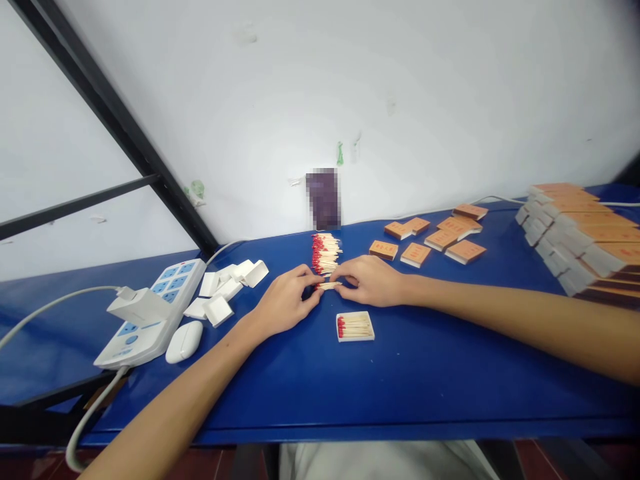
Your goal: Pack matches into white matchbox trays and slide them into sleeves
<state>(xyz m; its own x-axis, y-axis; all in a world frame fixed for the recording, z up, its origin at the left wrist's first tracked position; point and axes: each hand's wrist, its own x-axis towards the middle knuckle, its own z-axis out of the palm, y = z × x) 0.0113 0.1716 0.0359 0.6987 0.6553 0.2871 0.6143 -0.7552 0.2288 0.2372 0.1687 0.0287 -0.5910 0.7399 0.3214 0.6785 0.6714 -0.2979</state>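
My left hand (pixel 289 300) and my right hand (pixel 371 281) pinch a small bunch of matches (pixel 329 286) between them, fingertips at either end. The red heads lie toward my left hand. Just beyond the fingers, a long pile of loose red-headed matches (pixel 326 253) rests on the blue table (pixel 400 373). Nearer to me sits a white matchbox tray (pixel 355 339) with matches lying side by side in it, heads to the left. Which fingertips press on the bunch is partly hidden.
White empty matchbox trays (pixel 219 311) lie in a heap at left, beside a white earbud case (pixel 185 342) and a power strip (pixel 170 293) with a plugged-in charger (pixel 140 307). Orange matchbox sleeves (pixel 415 255) are scattered at right, near large stacks of matchboxes (pixel 590 233). A wall (pixel 425 100) stands behind.
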